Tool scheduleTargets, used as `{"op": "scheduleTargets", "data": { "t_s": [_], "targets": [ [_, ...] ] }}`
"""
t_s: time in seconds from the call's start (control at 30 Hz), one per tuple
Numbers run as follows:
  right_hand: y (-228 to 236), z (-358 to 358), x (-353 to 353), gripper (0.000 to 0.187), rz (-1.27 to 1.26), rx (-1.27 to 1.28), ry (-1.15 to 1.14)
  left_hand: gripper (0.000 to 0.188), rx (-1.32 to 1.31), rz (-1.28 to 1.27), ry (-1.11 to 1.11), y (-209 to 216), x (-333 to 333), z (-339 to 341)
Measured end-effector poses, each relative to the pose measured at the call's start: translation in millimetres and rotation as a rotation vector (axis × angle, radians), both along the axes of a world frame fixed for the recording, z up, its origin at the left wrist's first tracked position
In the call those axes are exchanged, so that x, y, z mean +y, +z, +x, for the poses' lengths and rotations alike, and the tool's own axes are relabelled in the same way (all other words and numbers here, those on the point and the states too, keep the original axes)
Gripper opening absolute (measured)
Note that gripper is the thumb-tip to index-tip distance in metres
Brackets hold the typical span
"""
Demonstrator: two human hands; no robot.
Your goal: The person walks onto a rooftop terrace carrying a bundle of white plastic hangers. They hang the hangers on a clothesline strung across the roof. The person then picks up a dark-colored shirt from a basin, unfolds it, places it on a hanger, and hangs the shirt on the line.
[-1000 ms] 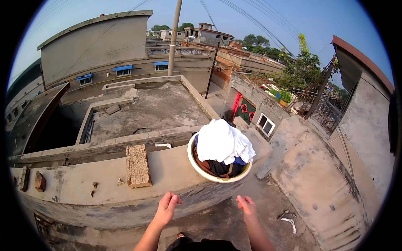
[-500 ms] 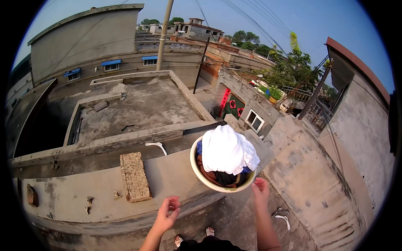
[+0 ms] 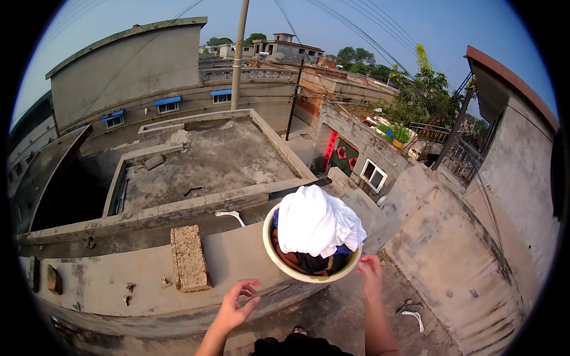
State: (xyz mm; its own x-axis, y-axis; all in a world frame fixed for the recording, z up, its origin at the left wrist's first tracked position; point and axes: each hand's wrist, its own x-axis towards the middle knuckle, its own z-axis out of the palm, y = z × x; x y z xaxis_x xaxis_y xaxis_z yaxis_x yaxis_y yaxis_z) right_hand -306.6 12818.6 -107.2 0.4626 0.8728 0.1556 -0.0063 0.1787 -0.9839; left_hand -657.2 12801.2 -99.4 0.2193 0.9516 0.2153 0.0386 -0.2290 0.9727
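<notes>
A pale round basin (image 3: pixel 275 256) rests on the concrete ledge (image 3: pixel 237 252) in front of me, close to the ledge's right end. White cloth (image 3: pixel 317 222) is heaped in it, over brown, black and blue clothes (image 3: pixel 314 263). My left hand (image 3: pixel 238 301) hangs over the front edge of the ledge, left of the basin and apart from it, fingers spread and holding nothing. Just off the basin's right rim is my right hand (image 3: pixel 371 276), its fingers loosely bent and parted; whether a fingertip still touches the rim is hard to tell.
On the ledge lie a rough brick (image 3: pixel 191 258), a stone (image 3: pixel 54 280) and small clips (image 3: pixel 165 283). A white hanger (image 3: pixel 230 217) lies behind the ledge; another white hanger (image 3: pixel 414 320) is on the floor at right. A sloping concrete wall (image 3: pixel 442 249) borders the right side.
The view has shifted a little, so the surroundings sit lower. The basin now appears slightly farther from my right hand. My left hand's fingers have spread wider.
</notes>
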Motion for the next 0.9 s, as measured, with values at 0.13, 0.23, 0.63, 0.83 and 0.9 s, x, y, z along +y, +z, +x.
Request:
{"op": "scheduleTargets", "data": {
  "t_s": [0.13, 0.23, 0.63, 0.83, 0.9],
  "targets": [
    [17, 11, 4, 0.019, -0.055, 0.026, 0.147, 0.041, 0.210, 0.197, 0.059, 22, 17, 21],
    [16, 30, 8, 0.018, 0.034, -0.037, 0.171, 0.044, 0.363, 0.349, 0.130, 43, 35, 42],
    [2, 80, 22, 0.015, -0.129, 0.001, 0.804, 0.030, 0.312, 0.548, 0.228, 88, 44, 127],
    [14, 86, 57, 0.012, 0.035, -0.242, 1.061, 0.026, 0.366, 0.570, 0.185, 91, 32, 149],
    [15, 86, 63, 0.012, 0.011, -0.101, 1.087, 0.025, 0.386, 0.558, 0.159, 86, 28, 157]
  ]
}}
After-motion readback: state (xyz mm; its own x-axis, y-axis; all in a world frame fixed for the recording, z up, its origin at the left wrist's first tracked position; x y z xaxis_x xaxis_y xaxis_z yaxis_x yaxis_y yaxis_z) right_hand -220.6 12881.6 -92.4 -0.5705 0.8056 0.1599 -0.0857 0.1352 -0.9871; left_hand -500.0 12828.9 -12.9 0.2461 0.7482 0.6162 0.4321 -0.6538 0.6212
